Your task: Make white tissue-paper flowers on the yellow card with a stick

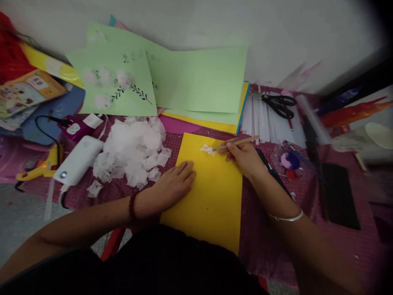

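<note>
yellow paper (215, 200) lies before me, likely steadied by my left hand (168, 186), flat and holding nothing; my right hand (241, 156) pinches a thin stick (250, 139) low, probably for control, at the white scraps (207, 149) near its top edge.

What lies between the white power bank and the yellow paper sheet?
In the head view, a heap of thin white pieces lies between the power bank and yellow sheet, with checked tablecloth showing beside the sheet.

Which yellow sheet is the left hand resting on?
The front yellow sheet, nearest the torso; the back yellow sheet is mostly covered by green paper.
</note>
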The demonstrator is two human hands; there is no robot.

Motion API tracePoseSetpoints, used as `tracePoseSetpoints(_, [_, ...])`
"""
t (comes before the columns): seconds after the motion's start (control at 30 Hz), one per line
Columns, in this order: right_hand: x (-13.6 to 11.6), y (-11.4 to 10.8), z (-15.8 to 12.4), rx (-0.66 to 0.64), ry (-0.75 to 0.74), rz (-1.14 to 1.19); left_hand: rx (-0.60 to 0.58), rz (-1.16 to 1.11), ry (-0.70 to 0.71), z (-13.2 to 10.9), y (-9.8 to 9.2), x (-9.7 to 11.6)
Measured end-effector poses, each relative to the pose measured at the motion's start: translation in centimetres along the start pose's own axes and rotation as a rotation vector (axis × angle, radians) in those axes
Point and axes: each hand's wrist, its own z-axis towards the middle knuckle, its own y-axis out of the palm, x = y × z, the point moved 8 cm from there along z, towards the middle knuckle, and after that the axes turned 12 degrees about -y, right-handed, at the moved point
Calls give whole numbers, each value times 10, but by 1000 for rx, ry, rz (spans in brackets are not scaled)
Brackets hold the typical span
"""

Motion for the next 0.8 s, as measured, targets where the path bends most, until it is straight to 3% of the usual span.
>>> tracePoseSetpoints(0.3, [3,4,13,-38,73,-13,-15,-51,-31,3,4,-3])
tracePoseSetpoints(0.53, [9,-23,-3,160,154,143,-126,-366,98,-24,-30,7])
tracePoseSetpoints(0.6, [11,-30,-10,196,169,203,-111,-386,-16,-27,-34,-14])
tracePoseSetpoints(0.7, [10,-33,-20,231,148,225,28,-277,-278,-24,-37,-62])
tracePoseSetpoints(0.8, [7,-30,-31,246,107,208,134,-166,-338,-13,-36,-89])
